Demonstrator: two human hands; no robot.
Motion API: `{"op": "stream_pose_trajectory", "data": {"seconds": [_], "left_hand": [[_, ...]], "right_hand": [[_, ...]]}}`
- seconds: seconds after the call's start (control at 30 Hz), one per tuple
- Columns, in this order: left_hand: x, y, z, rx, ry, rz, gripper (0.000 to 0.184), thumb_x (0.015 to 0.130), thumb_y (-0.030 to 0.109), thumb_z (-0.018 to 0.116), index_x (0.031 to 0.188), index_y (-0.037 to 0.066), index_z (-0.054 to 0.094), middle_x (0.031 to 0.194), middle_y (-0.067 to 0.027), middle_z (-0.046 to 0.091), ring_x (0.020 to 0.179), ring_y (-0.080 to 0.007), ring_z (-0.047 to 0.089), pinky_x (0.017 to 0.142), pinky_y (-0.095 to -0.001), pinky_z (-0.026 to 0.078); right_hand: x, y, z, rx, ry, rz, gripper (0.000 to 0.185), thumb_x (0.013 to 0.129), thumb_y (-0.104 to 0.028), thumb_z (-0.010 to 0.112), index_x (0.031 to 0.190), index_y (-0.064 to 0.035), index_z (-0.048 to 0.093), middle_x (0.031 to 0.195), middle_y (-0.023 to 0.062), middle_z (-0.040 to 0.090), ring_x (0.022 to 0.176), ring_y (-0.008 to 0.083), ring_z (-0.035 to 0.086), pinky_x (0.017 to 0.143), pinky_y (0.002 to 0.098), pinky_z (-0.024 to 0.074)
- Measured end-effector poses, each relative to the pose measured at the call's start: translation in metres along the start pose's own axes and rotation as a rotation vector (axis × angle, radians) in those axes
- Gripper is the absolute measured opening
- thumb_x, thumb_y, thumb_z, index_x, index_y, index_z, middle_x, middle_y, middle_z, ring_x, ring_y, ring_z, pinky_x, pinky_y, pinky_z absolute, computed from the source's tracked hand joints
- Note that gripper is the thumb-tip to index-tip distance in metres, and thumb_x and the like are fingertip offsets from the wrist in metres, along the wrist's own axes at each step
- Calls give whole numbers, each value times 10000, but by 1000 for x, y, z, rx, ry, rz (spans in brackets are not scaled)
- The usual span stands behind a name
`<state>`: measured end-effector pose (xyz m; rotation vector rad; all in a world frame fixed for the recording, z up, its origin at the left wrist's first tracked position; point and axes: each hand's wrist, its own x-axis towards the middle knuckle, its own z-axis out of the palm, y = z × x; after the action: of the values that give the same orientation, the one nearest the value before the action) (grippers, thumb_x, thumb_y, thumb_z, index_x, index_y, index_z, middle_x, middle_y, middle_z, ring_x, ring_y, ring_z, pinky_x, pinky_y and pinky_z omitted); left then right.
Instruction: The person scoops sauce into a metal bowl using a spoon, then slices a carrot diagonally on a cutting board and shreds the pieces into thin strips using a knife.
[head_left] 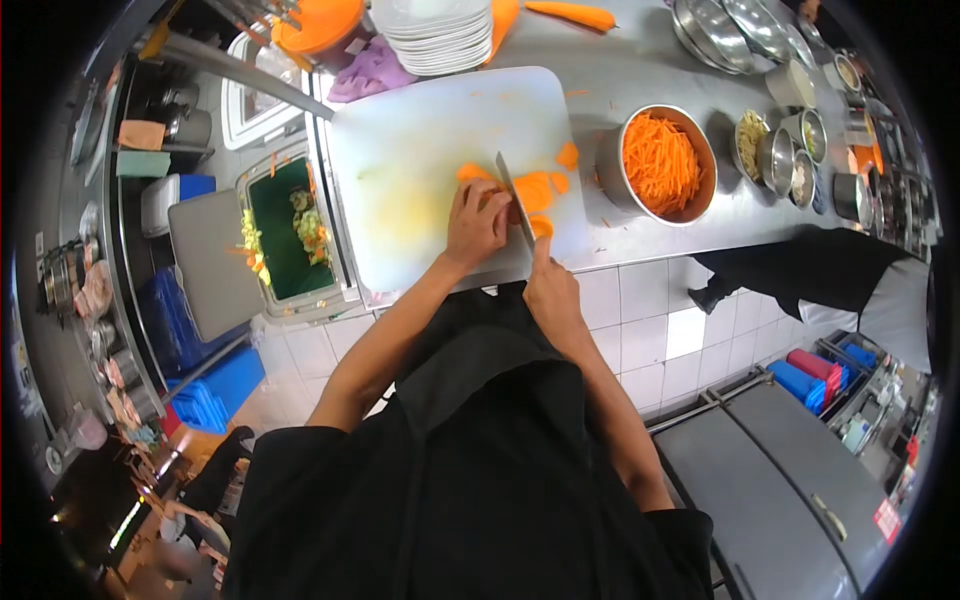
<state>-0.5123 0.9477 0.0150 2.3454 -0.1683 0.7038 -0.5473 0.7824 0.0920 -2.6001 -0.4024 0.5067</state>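
Observation:
My right hand [553,295] is closed around the handle of a kitchen knife [515,190], its blade pointing away from me over a white cutting board [400,130]. Just left of the blade, my left hand [480,222] presses down with bent fingers on a piece of carrot [474,173], mostly hidden under them. Flat carrot slices [535,192] lie to the right of the blade, with smaller pieces near the board's right side. A round metal pot [612,165] filled with shredded carrot [660,165] stands right of the board.
Stacked white plates [435,35], a purple cloth [372,70] and a whole carrot [572,15] lie beyond the board. Metal bowls [712,35] line the counter's right. A green-lined bin [285,235] with scraps is at left. Another person in a dark apron [820,270] stands at right.

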Motion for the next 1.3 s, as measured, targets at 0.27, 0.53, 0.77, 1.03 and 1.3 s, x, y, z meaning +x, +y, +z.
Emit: {"op": "stream_pose_trajectory", "data": {"seconds": [0.27, 0.53, 0.77, 1.03, 1.3], "left_hand": [[5, 3, -4, -50, 13, -9, 214, 810, 7, 661, 1008, 68, 611, 1071, -135, 551, 1003, -352, 533, 843, -444, 462], [6, 0, -9, 15, -72, 33, 251, 793, 17, 681, 1031, 87, 637, 1065, -128, 552, 1011, -340, 528, 857, -440, 458], [4, -2, -11, -24, -94, 4, 257, 789, 4, 658, 1026, 101, 647, 1056, -118, 550, 1007, -342, 523, 854, -442, 457], [-6, -2, -7, -65, -58, -17, 232, 788, 6, 661, 999, 100, 638, 1052, -112, 547, 988, -345, 523, 839, -435, 462], [3, -1, -8, -33, -64, -17, 232, 779, -5, 659, 990, 92, 658, 1042, -118, 546, 974, -344, 525, 848, -439, 455]], "right_hand": [[2, 9, -5, 48, -6, -20, 386, 804, 20, 535, 1156, 7, 375, 739, 259, 635, 682, 472, 630, 617, 558, 507], [-25, -26, -55, 118, -137, 82, 351, 812, 17, 511, 1128, 18, 358, 739, 303, 621, 688, 508, 608, 630, 582, 484], [-24, -22, -46, 69, -174, 104, 401, 805, 39, 505, 1177, 42, 355, 777, 325, 622, 712, 509, 614, 648, 583, 492], [10, -11, -23, 123, -67, 23, 364, 810, 54, 489, 1144, 27, 348, 764, 325, 618, 703, 523, 603, 638, 591, 484], [-27, -28, -51, 55, -194, 155, 319, 816, 56, 472, 1108, 17, 348, 759, 328, 613, 711, 511, 608, 632, 597, 476]]}}
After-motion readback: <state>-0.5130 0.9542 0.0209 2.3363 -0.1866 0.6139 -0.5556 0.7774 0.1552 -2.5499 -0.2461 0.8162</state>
